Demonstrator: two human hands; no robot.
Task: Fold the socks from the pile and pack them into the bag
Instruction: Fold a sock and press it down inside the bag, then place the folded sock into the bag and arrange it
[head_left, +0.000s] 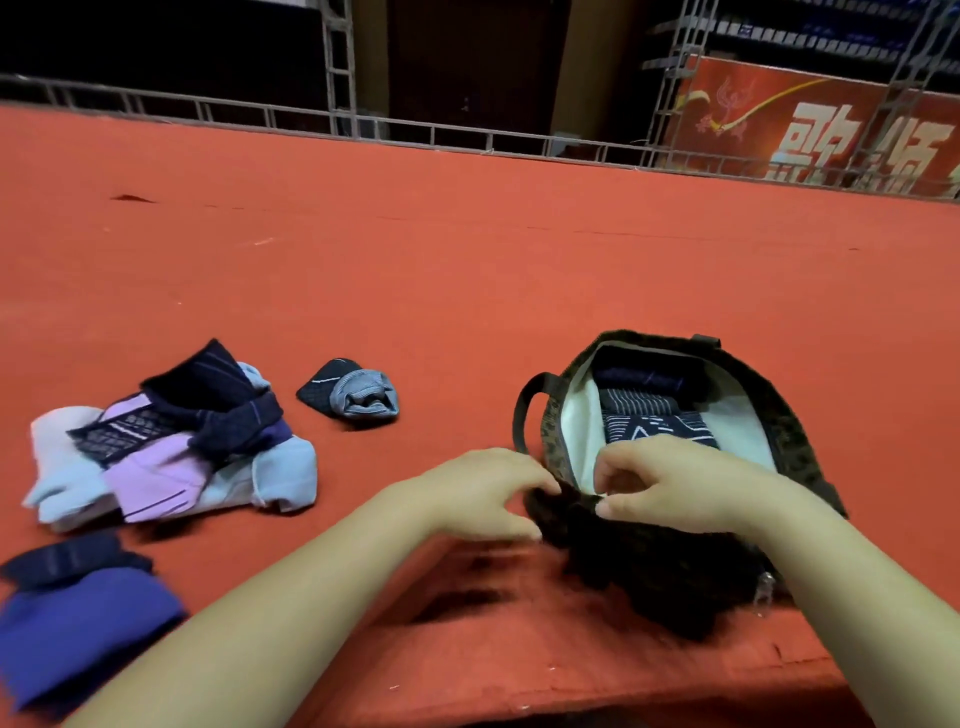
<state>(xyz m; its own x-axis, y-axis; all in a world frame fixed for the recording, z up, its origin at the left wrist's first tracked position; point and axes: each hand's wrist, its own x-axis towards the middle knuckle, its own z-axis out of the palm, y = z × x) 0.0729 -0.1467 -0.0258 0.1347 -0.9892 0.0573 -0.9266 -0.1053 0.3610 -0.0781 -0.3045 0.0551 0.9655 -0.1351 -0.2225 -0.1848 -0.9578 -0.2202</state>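
Both hands are working the bag (779, 415) mouth: the right hand (675, 483) is pinching its near rim, the left hand (483, 488) seemingly curling onto it beside. Folded socks (657, 415) are lying inside; the pile (171, 441) is waiting left. Tugging risks spilling them.

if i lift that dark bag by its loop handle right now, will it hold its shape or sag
Probably sag: the bag looks like soft fabric, its near rim crumpled under the right hand and left hand. The folded socks inside look light, so it should lift easily, though it may tilt from the single handle.
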